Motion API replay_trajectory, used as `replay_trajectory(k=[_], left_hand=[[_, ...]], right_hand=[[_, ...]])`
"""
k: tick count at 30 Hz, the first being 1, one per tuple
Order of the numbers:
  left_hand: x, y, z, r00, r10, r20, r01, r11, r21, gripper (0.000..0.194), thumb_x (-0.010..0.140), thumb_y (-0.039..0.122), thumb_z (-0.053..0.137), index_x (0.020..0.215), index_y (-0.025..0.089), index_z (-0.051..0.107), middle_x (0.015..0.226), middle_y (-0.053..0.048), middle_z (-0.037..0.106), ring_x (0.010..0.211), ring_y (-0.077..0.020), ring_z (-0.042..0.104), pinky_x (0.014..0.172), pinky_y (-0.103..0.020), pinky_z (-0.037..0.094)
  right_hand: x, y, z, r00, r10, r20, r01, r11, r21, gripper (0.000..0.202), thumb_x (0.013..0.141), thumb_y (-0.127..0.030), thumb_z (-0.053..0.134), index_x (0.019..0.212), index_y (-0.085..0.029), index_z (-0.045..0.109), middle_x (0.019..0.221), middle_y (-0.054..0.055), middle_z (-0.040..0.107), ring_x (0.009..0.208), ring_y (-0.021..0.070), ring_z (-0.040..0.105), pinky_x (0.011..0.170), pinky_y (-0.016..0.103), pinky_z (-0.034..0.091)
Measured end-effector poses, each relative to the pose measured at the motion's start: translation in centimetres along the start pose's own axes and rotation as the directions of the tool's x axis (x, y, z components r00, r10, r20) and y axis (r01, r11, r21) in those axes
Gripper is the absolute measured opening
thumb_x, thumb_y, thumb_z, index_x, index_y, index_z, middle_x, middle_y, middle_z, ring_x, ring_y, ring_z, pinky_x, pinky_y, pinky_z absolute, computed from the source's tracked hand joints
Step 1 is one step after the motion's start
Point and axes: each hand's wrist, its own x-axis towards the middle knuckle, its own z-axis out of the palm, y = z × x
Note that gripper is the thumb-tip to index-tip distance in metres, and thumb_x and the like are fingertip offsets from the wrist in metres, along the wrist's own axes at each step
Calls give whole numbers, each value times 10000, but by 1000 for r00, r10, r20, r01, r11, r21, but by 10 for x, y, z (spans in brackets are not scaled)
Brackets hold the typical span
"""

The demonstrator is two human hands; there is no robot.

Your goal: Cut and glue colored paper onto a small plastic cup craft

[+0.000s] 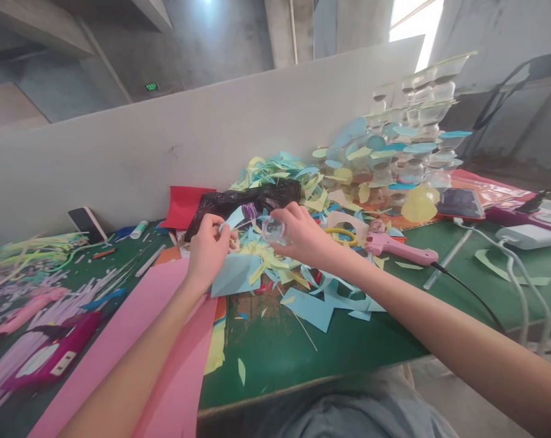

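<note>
My left hand (209, 248) is closed in a pinch, with a light blue piece of paper (234, 218) showing at its fingertips. In my right hand (300, 234) is a small clear plastic cup (273, 231), its round rim turned toward the left hand. The two hands are apart, above a heap of blue and yellow paper scraps (270, 258). Just behind them lie a purple ring-shaped object (249, 212), whose kind I cannot make out, and a black plastic bag (279, 191).
Clear cups stacked with coloured paper discs (407, 146) stand at the back right. A pink glue gun (403, 248) with its cord lies right of the scraps. Pink sheets (165, 322), a magenta device (56, 350) and a leaning phone (87, 225) are on the left.
</note>
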Motion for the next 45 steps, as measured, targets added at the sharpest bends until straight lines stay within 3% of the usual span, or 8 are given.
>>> replay_trajectory(k=[3,13,16,22,30,35,40,45], left_hand=[[-1,0,1,1000,-16,8,16,999,30,121,876,336,498,914,249,423,722,25,679,540,-145,642,541,-247,461],[2,-8,3,999,-35,13,35,998,-60,139,848,328,523,918,249,432,696,21,666,528,-148,636,487,-229,464],[5,-10,1,995,-97,14,98,980,-173,177,822,305,549,937,237,433,683,16,661,512,-151,630,473,-242,493],[16,-27,-8,957,-291,7,274,893,-357,165,756,194,586,875,185,471,692,-24,685,532,-135,644,534,-270,562],[46,-64,-22,925,-380,-8,373,914,-160,103,705,146,573,781,171,509,690,-97,729,534,-197,695,519,-288,584],[78,-79,-25,914,-405,-24,406,913,46,100,650,106,586,638,186,526,585,-100,711,493,-238,684,428,-280,547],[102,-88,-14,892,-452,20,444,882,155,103,637,86,609,596,175,577,530,-136,691,502,-301,690,423,-328,551],[112,-95,2,873,-485,57,477,872,112,60,657,98,626,691,145,638,584,-160,714,575,-316,719,476,-341,587]], right_hand=[[-2,1,5,990,-71,125,79,995,-54,470,819,-256,603,1272,-189,495,1129,122,492,1026,286,471,863,428,466],[-5,4,3,988,-77,131,77,997,6,466,833,-223,569,1291,-201,487,1146,113,482,1046,268,485,889,416,465],[-5,2,2,993,-30,112,16,993,120,477,839,-283,586,1297,-206,480,1165,106,475,1060,252,504,886,393,479],[-5,-1,-3,964,199,174,-250,900,357,563,856,-524,562,1316,-216,461,1258,110,483,1050,229,550,845,359,507],[-7,0,1,926,242,290,-336,878,342,571,832,-497,597,1315,-223,466,1230,95,486,1006,223,568,793,354,519],[-7,0,2,935,240,260,-321,885,336,556,834,-485,604,1305,-220,473,1207,88,492,1040,227,558,823,354,510],[-7,1,2,946,236,222,-301,893,334,561,834,-471,615,1305,-198,482,1217,93,496,1061,227,554,848,352,505],[-6,-2,1,951,237,197,-294,890,349,546,827,-450,637,1295,-203,501,1213,94,510,1060,218,564,859,340,504]])
